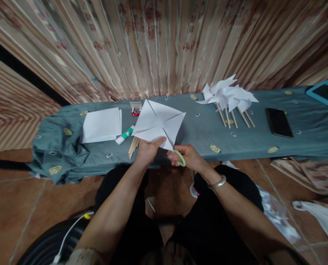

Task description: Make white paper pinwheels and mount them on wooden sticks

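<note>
A square sheet of white paper (160, 119), with slits running from its corners toward the middle, is gripped along its near edge by my left hand (149, 149). My left thumb presses on top of the sheet. My right hand (186, 155) is closed round the light green handles of a pair of scissors (180, 159). The blades meet the paper at its near corner, in line with a slit. Beside my left hand lie several thin wooden sticks (133, 147) and a green and white glue tube (125, 134), both partly behind the sheet.
A stack of white paper (101, 125) lies on the left of the grey-green cloth (197, 138). Behind the held sheet is a red box of small metal pieces (136, 109). Finished paper pinwheels on sticks (226, 94), a black phone (279, 122) and a blue-framed tablet (325, 92) lie rightward.
</note>
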The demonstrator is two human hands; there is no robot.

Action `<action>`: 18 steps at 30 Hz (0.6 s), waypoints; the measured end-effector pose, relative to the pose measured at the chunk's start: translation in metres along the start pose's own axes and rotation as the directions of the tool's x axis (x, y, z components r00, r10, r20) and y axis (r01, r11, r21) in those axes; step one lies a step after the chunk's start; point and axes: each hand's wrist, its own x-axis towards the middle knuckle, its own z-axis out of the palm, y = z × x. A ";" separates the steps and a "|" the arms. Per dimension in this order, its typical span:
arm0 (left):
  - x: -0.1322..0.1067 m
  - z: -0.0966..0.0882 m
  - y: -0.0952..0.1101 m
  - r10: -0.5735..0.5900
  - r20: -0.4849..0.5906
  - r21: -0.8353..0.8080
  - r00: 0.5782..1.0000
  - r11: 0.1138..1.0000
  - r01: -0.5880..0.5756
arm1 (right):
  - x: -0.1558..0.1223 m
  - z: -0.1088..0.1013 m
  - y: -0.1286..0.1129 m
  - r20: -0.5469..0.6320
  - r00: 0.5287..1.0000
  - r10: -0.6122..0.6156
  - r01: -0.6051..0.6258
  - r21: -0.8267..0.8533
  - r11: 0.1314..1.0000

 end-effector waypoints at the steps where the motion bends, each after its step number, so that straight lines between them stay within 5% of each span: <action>1: 0.000 0.000 0.000 -0.001 0.005 -0.005 1.000 1.000 0.001 | 0.000 0.000 0.000 0.009 1.000 0.007 -0.007 0.009 1.000; 13: 0.014 -0.003 -0.008 0.060 -0.009 -0.085 0.998 0.995 -0.061 | -0.012 -0.010 -0.005 0.107 0.986 0.127 -0.128 0.000 0.992; 18: 0.022 -0.007 -0.008 0.049 -0.021 -0.156 0.999 0.986 -0.052 | -0.020 -0.030 0.006 0.139 0.965 0.222 -0.202 -0.146 0.968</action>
